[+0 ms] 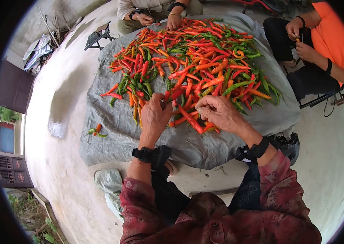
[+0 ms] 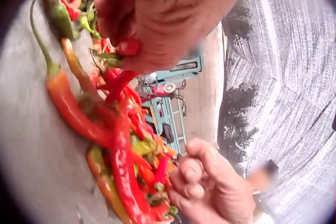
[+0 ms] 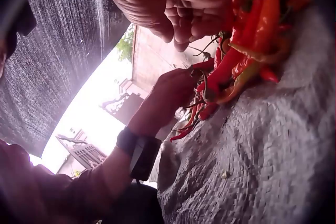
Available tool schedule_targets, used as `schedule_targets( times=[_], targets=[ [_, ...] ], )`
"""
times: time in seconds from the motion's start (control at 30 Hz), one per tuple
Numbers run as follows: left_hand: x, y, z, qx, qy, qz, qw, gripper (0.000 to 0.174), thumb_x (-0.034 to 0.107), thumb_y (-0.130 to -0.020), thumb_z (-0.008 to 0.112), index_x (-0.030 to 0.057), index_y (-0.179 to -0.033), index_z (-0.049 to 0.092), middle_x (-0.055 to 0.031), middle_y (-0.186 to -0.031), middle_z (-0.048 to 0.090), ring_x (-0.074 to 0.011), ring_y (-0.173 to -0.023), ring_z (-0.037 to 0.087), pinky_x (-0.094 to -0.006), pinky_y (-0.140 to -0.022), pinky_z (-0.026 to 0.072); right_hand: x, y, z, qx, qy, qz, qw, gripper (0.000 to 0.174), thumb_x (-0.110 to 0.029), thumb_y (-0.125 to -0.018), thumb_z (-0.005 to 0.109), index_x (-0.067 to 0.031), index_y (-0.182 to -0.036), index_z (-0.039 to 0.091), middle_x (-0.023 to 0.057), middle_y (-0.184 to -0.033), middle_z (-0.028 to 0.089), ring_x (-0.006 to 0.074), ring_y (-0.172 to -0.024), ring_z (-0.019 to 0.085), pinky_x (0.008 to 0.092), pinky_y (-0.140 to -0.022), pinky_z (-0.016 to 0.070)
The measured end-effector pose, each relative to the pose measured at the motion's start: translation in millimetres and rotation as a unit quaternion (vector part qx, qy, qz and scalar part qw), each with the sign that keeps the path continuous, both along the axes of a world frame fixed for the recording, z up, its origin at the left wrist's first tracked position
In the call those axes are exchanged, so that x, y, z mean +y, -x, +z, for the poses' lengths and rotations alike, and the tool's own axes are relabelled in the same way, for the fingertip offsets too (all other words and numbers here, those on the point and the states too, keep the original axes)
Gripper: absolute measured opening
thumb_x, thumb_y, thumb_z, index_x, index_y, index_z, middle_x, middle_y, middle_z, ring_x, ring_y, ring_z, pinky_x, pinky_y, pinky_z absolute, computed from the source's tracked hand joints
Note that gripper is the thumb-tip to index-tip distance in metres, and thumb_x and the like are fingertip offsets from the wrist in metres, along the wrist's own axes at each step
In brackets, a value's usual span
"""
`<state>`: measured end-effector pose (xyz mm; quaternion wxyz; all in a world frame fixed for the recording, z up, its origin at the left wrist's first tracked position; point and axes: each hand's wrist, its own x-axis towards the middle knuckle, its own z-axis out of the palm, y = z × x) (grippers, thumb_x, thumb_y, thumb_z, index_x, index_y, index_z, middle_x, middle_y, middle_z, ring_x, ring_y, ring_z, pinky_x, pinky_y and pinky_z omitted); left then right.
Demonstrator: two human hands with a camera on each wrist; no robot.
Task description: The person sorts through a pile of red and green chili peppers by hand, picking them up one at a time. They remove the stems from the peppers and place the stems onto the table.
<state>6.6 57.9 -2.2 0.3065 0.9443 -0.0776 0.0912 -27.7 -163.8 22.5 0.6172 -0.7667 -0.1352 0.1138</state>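
A large heap of red, orange and green chili peppers (image 1: 204,61) covers the grey woven sheet (image 1: 111,118). At the heap's near edge my left hand (image 1: 154,112) pinches a red chili pepper (image 1: 175,94) between thumb and fingers; its green stem end shows by the thumb in the left wrist view. To the right, my right hand (image 1: 223,114) hovers close over the peppers with fingers loosely bent. In the left wrist view that right hand (image 2: 212,182) shows nothing between its fingertips. A long red pepper (image 1: 190,118) lies between the two hands.
A small group of peppers (image 1: 97,130) lies apart at the sheet's left. Across the heap another person's hand (image 1: 174,22) reaches into the peppers. A person in an orange top (image 1: 334,44) sits at the right. A black plastic bag (image 1: 288,146) hangs near the right corner.
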Motion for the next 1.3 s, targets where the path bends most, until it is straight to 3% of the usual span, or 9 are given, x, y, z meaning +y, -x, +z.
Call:
schedule_targets(
  times=[0.33, 0.43, 0.57, 0.77, 0.87, 1.0, 1.07, 1.2, 1.3],
  targets=[
    [-57.4, 47.8, 5.8, -0.147, 0.043, -0.253, 0.955, 0.029, 0.008, -0.076, 0.065, 0.0033, -0.103, 0.056, -0.0115, -0.08, 0.056, -0.03, -0.076, 0.06, -0.0407, -0.066, 0.0495, 10.2, 3.6, 2.3, -0.237, 0.079, -0.136, 0.959, 0.014, -0.009, -0.089, 0.057, -0.0008, -0.1, 0.061, 0.0099, -0.08, 0.064, 0.0193, -0.07, 0.063, 0.0294, -0.065, 0.0495],
    [-47.1, 43.1, 11.0, -0.114, 0.078, -0.259, 0.956, 0.018, 0.007, -0.078, 0.065, 0.0028, -0.095, 0.06, -0.012, -0.079, 0.056, -0.0299, -0.074, 0.06, -0.0393, -0.064, 0.0486, 8.2, 1.3, -6.4, -0.231, 0.18, -0.079, 0.953, 0.014, -0.012, -0.087, 0.054, -0.0015, -0.093, 0.06, 0.0155, -0.085, 0.061, 0.0354, -0.08, 0.059, 0.0436, -0.072, 0.0465],
    [-28.9, 12.4, 17.5, -0.15, 0.143, -0.064, 0.976, 0.008, 0.003, -0.084, 0.06, 0.0022, -0.091, 0.06, -0.0129, -0.077, 0.056, -0.0273, -0.065, 0.058, -0.0353, -0.06, 0.0462, 5.9, 4.1, -7.8, -0.25, 0.206, -0.063, 0.944, 0.012, -0.012, -0.086, 0.055, -0.0019, -0.09, 0.06, 0.0153, -0.083, 0.061, 0.0352, -0.078, 0.059, 0.0441, -0.07, 0.0462],
    [-3.1, -36.0, -33.1, -0.122, -0.147, -0.019, 0.981, 0.033, 0.005, -0.083, 0.053, 0.0081, -0.116, 0.057, -0.0145, -0.121, 0.055, -0.0335, -0.114, 0.049, -0.0441, -0.092, 0.0414, 1.9, 7.5, -7.4, -0.251, 0.185, -0.042, 0.949, 0.011, -0.009, -0.085, 0.058, -0.0005, -0.092, 0.061, 0.0148, -0.083, 0.063, 0.033, -0.078, 0.062, 0.0403, -0.068, 0.0481],
    [-8.6, -46.2, -52.1, -0.114, -0.205, -0.039, 0.971, 0.038, 0.008, -0.081, 0.053, 0.0101, -0.119, 0.057, -0.0138, -0.128, 0.052, -0.0337, -0.119, 0.046, -0.0471, -0.095, 0.0386, -2.6, 9.4, -5.8, -0.249, 0.158, -0.048, 0.954, 0.011, -0.013, -0.086, 0.058, -0.0026, -0.088, 0.06, 0.014, -0.079, 0.061, 0.0344, -0.076, 0.06, 0.0432, -0.068, 0.0469],
    [-25.3, -44.9, -16.0, 0.027, -0.266, -0.009, 0.963, 0.025, 0.014, -0.078, 0.058, 0.0075, -0.102, 0.064, -0.0109, -0.109, 0.061, -0.0315, -0.114, 0.05, -0.0495, -0.09, 0.0385, -8.6, 9.4, -1.0, -0.249, 0.143, -0.055, 0.956, 0.011, -0.013, -0.086, 0.058, -0.0026, -0.088, 0.061, 0.0141, -0.078, 0.063, 0.0339, -0.074, 0.061, 0.042, -0.066, 0.0479],
    [-22.7, -43.0, -20.8, -0.047, -0.256, 0.0, 0.965, 0.019, 0.018, -0.078, 0.062, 0.0062, -0.093, 0.065, -0.0092, -0.098, 0.063, -0.0304, -0.1, 0.057, -0.0475, -0.082, 0.0434, -10.1, 8.0, 2.8, -0.249, 0.139, -0.061, 0.957, 0.012, -0.013, -0.087, 0.057, -0.0024, -0.089, 0.061, 0.0141, -0.078, 0.063, 0.0336, -0.074, 0.062, 0.0414, -0.065, 0.0483],
    [-25.5, -26.9, 2.4, -0.07, 0.05, -0.038, 0.996, 0.021, 0.019, -0.082, 0.066, 0.0031, -0.096, 0.064, -0.0084, -0.084, 0.065, -0.023, -0.071, 0.063, -0.0324, -0.064, 0.0488, -10.7, 7.7, 9.4, -0.214, 0.111, -0.092, 0.966, 0.011, -0.011, -0.087, 0.059, -0.0008, -0.09, 0.062, 0.0137, -0.075, 0.063, 0.0276, -0.068, 0.062, 0.0357, -0.062, 0.0486],
    [-38.1, -4.3, 31.7, 0.124, 0.413, -0.063, 0.9, 0.024, 0.019, -0.09, 0.063, -0.0032, -0.098, 0.061, -0.0004, -0.085, 0.061, -0.0039, -0.075, 0.054, -0.021, -0.067, 0.0446, -4.7, 9.3, 8.8, -0.164, 0.1, -0.096, 0.977, 0.013, -0.011, -0.088, 0.06, 0.0015, -0.089, 0.061, 0.0137, -0.072, 0.063, 0.0212, -0.064, 0.063, 0.0314, -0.06, 0.0484]
  ],
)
